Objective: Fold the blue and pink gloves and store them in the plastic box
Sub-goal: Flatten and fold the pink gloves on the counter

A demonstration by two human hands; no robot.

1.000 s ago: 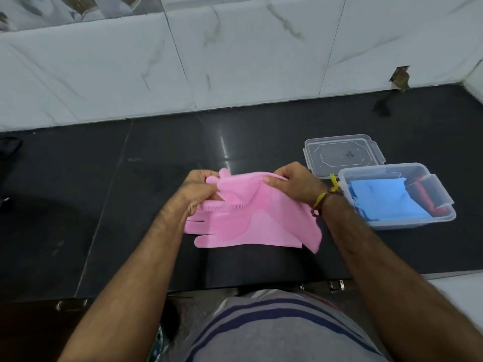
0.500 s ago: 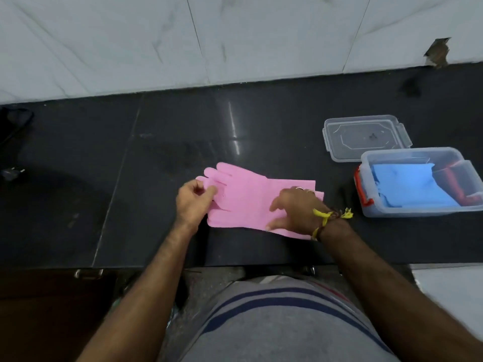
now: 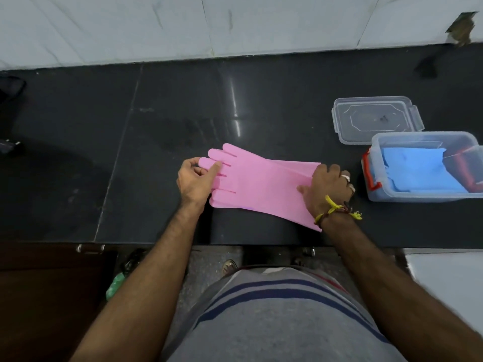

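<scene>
- Pink gloves [image 3: 264, 182] flat on the black counter [image 3: 156, 152], near its front edge, stacked as one; whether one or two layers, hard to tell for sure.
- Long axis running along the front edge: fingertips toward the counter's left end, cuff toward the right end, the cuff end fanning a little wider.
- Left hand [image 3: 194, 180] at the fingertip end, thumb and fingers pinching the glove fingers.
- Right hand [image 3: 325, 185] at the cuff end, fingers curled over the cuff edge, palm pressing it down; thread band on that wrist.
- Plastic box [image 3: 376, 190] just beyond the right hand, toward the counter's right end, open, blue gloves [image 3: 418, 171] already folded inside.
- Clear lid [image 3: 377, 118] lying apart, behind the box, toward the back wall.
- Judgement: fold likely end to end, fingertips carried rightward onto the cuff, since both ends held and axis pointing straight at the box.
- Right hand much nearer the box, so best placed for the drop-in.
- Risk: slippery layers sliding apart mid-fold.
</scene>
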